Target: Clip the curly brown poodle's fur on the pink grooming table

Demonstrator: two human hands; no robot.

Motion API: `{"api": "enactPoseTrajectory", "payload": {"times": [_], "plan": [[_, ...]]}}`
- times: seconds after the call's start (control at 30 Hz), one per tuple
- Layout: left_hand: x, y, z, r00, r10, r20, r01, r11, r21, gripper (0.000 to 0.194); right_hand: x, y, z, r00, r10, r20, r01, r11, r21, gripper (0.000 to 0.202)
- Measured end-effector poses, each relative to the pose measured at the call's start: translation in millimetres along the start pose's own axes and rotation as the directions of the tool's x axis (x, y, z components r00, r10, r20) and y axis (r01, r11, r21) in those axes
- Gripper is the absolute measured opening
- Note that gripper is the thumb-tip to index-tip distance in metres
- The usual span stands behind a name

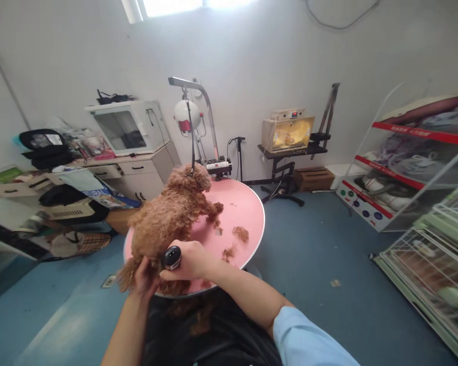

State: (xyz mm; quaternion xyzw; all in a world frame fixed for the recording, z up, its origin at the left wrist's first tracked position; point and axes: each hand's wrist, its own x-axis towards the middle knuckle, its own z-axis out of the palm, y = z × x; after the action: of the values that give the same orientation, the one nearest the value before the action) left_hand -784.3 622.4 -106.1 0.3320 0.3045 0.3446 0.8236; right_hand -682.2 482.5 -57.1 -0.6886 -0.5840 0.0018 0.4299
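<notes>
A curly brown dog (162,216) stands on a round pink table (248,203), facing away, with a black strap (193,137) running from its neck up to a metal arm. My right hand (189,260) is wrapped round a black clipper (172,257) against the dog's rear; the clipper's far end is hidden. Just left of it, my left hand (145,277) grips the fur at the dog's hind end near the tail. Cut fur (240,234) lies in clumps on the table's right side.
A metal grooming arm (209,112) rises behind the table. White cabinets (137,168) and bags are at left. A lit wooden box (288,133) sits on a black stand. Shelves (389,175) and wire cages (435,259) stand at right. Fur lies on my black apron (213,330).
</notes>
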Motion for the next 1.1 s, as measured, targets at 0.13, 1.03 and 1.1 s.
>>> {"api": "enactPoseTrajectory", "payload": {"times": [0.13, 1.03, 1.1], "plan": [[-1.5, -1.9, -3.4, 1.000, -0.015, 0.001, 0.015, 1.000, 0.024, 0.022, -0.8, 2.9, -12.1, 0.994, -0.053, -0.097, 0.073, 0.973, 0.218, 0.039], [7.0, -23.0, -6.0, 0.975, 0.126, 0.182, -0.142, 0.987, 0.074, 0.062, -21.4, 13.1, 15.1, 0.966, -0.095, -0.239, 0.177, 0.919, 0.353, 0.043], [7.6, -26.3, -5.1, 0.967, 0.170, 0.187, -0.191, 0.977, 0.097, 0.062, -15.4, 9.7, 9.8, 0.915, -0.064, -0.399, 0.236, 0.886, 0.399, 0.046]]}}
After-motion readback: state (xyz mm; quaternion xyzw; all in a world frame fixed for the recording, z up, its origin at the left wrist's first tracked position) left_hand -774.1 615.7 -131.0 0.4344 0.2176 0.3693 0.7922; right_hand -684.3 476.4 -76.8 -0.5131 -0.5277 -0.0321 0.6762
